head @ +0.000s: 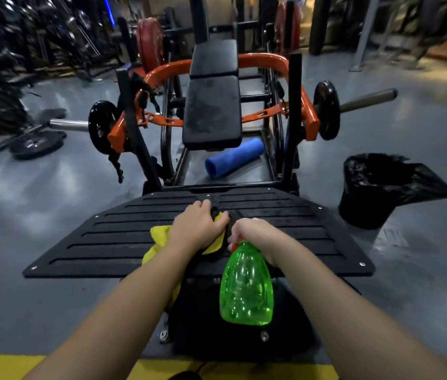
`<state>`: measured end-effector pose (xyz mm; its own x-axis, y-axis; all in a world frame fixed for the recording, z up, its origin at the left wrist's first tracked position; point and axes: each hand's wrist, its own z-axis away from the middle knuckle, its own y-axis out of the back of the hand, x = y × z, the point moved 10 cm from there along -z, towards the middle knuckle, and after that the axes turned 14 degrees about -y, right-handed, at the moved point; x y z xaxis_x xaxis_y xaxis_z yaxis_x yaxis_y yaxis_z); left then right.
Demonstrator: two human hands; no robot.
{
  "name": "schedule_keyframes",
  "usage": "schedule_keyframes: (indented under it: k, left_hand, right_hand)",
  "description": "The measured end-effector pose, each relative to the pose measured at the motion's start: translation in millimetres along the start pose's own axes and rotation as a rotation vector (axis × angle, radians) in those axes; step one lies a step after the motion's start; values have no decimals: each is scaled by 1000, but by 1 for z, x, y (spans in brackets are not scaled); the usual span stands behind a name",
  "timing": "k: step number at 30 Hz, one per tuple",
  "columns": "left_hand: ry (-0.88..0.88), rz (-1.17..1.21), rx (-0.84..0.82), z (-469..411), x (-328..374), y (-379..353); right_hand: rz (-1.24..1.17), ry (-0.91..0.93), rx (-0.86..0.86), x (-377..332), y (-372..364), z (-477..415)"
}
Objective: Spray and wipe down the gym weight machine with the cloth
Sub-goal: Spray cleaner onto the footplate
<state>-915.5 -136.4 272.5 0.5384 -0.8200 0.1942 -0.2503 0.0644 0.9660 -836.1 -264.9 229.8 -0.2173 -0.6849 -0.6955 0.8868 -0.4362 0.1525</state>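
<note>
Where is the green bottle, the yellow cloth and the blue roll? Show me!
green bottle [245, 286]: head view, on its clear belly.
yellow cloth [158, 235]: head view, on the bare corner at its left.
blue roll [234, 157]: head view, on the middle of its side.

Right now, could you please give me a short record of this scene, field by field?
left hand: holds the cloth down on the footplate, fingers curled
right hand: grips the spray bottle at its neck
cloth: yellow, bunched, near the middle of the footplate
spray bottle: clear green, tilted with its base towards the camera
footplate: black, ribbed, nearest part of the machine
seat pad: black, beyond the footplate
foam roller: blue, lying on the machine's base under the seat pad
bin: black, on the floor to the right
</note>
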Motion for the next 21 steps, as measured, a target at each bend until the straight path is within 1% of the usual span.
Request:
schedule_keyframes:
  k: [2, 4, 5, 7, 9, 11, 12, 13, 14, 15, 16, 17, 19, 21]
  left_hand:
    - [6, 5, 33, -2, 0, 1]
    - [58, 32, 13, -4, -5, 1]
    - [107, 51, -61, -5, -10, -4]
    - [162, 41, -267, -1, -11, -13]
    - [139, 4, -419, 6, -3, -15]
    - [67, -38, -485, 16, 8, -11]
    - [38, -59, -496, 21, 12, -9]
    - [16, -80, -498, 26, 15, -6]
    - [-5, -106, -485, 33, 19, -4]
    - [-26, -137, -441, 38, 23, 1]
    - [-57, -178, -373, 44, 29, 5]
    - [-90, -223, -281, 51, 36, 8]
    - [-146, -290, -51, 69, 49, 14]
    - [-173, -307, 92, 80, 53, 15]
  right_hand:
    - [23, 83, 10, -3, -1, 6]
    - [-1, 124, 46, -1, 4, 7]
    - [-27, 125, 50, 3, 6, 8]
    - [-88, 125, 36, 10, 7, 12]
    - [-154, 101, 41, 17, 12, 26]
    - [-202, 90, 27, 24, 11, 40]
    - [-183, 122, 44, 22, 10, 43]
    - [-118, 201, 69, 17, 9, 50]
    - [2, 314, 128, 16, 8, 59]
    - [129, 435, 202, 16, 5, 71]
    - [196, 545, 247, 22, 2, 81]
    - [177, 658, 255, 34, -1, 89]
    - [74, 875, 329, 56, 6, 105]
    - [23, 1011, 398, 69, 14, 114]
